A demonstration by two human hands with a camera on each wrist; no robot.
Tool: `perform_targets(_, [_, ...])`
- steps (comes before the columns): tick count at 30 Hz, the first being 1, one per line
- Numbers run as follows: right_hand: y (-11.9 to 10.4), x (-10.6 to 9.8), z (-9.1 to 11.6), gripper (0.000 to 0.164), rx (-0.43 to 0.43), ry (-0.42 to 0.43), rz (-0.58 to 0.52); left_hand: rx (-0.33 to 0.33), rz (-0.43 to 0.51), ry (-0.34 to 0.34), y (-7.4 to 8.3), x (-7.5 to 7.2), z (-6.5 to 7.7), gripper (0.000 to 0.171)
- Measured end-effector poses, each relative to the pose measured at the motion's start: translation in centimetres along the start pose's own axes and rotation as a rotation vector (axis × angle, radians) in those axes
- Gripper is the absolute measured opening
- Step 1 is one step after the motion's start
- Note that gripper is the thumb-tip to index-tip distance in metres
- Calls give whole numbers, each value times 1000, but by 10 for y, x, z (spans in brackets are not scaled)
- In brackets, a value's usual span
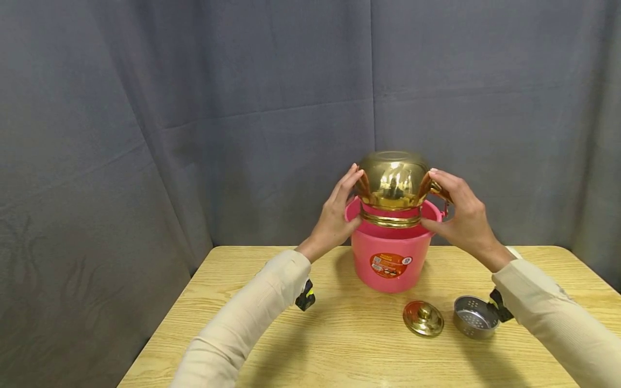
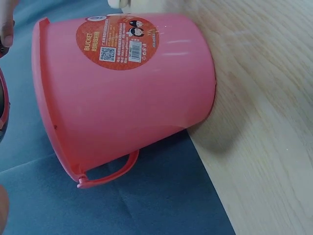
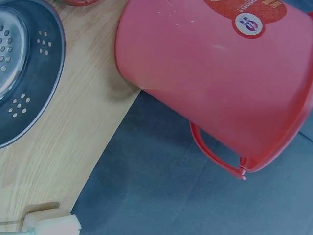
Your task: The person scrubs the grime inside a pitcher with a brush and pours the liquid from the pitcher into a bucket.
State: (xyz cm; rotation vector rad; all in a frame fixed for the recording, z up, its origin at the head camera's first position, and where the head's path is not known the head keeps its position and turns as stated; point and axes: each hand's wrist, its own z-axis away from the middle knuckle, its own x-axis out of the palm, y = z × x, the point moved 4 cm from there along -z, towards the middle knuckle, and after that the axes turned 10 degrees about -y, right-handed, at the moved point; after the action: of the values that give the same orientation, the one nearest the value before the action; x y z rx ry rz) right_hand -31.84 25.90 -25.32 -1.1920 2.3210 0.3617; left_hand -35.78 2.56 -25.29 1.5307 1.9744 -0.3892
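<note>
Both hands hold a shiny gold teapot (image 1: 394, 180) upside down over the mouth of a pink bucket (image 1: 383, 253). My left hand (image 1: 339, 207) grips its left side, fingers up on the body and thumb low by the rim. On the other side my right hand (image 1: 461, 213) grips it the same way, beside a gold part jutting out to the right, mostly hidden by the hand. In the left wrist view, only a fingertip (image 2: 7, 34) and a dark edge of the pot show at the left.
A gold lid (image 1: 423, 318) with a knob lies on the wooden table (image 1: 339, 350) in front of the bucket. To its right stands a perforated metal strainer (image 1: 476, 317), near the right wrist. A white object (image 3: 51, 223) lies at the table's edge. A grey curtain (image 1: 291, 134) hangs behind.
</note>
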Motion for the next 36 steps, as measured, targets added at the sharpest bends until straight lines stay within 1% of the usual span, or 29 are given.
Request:
perform_targets(4, [0, -2, -2, 96, 5, -4, 8, 2, -20, -7, 1, -2, -2, 85])
perform_targets(8, [0, -3, -4, 97, 20, -17, 9, 5, -14, -12, 2, -6, -3, 86])
perform_targets(12, [0, -4, -5, 99, 68, -39, 7, 12, -12, -30, 1, -10, -4, 86])
perform_targets(16, [1, -5, -4, 100, 113, -48, -7, 11, 2, -64, 1, -14, -5, 87])
perform_targets(23, [-7, -10, -7, 95, 141, -38, -42, -62, 25, -136, -2, -19, -1, 92])
perform_targets(26, [-14, -11, -10, 93, 144, -42, -57, -67, 33, -148, -3, -22, 2, 93])
perform_targets(29, [-18, -12, -11, 91, 167, -60, -69, -70, 90, -163, 0, -26, 5, 92])
perform_targets(34, [-18, -11, -9, 91, 257, -112, -102, -68, 242, -162, 22, -39, 6, 86])
perform_targets(36, [-19, -11, -7, 90, 290, -128, -138, -70, 272, -160, 31, -45, 7, 82])
